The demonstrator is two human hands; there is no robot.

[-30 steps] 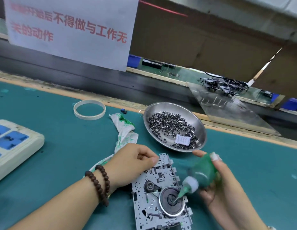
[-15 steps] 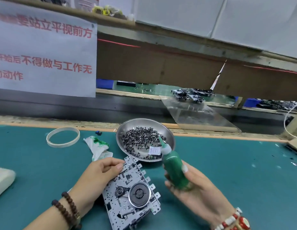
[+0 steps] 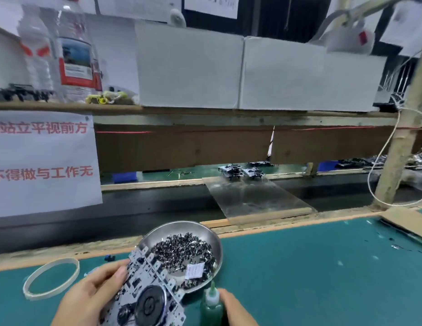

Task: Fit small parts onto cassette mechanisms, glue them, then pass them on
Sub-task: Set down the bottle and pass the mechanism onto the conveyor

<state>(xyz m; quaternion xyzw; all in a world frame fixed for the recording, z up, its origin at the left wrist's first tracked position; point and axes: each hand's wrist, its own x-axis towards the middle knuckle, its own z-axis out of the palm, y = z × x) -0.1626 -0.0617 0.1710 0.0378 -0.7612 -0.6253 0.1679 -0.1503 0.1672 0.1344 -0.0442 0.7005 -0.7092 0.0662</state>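
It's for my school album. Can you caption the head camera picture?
Left hand holds a silver metal cassette mechanism; right hand grips a green glue bottle beside a steel bowl.

1 head-worn view looks forward, tilted slightly down (hands cropped at the bottom edge), facing the shelf (image 3: 205,111).

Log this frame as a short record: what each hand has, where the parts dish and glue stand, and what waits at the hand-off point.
left hand: left hand holds the cassette mechanism lifted off the mat, tilted, in front of the dish's near-left rim
right hand: right hand grips the green glue bottle, upright, nozzle up
parts dish: metal dish of small dark parts, with a white slip inside
hand-off: clear ramp leads to two mechanisms on the far bench
also on mat: white ring, at left
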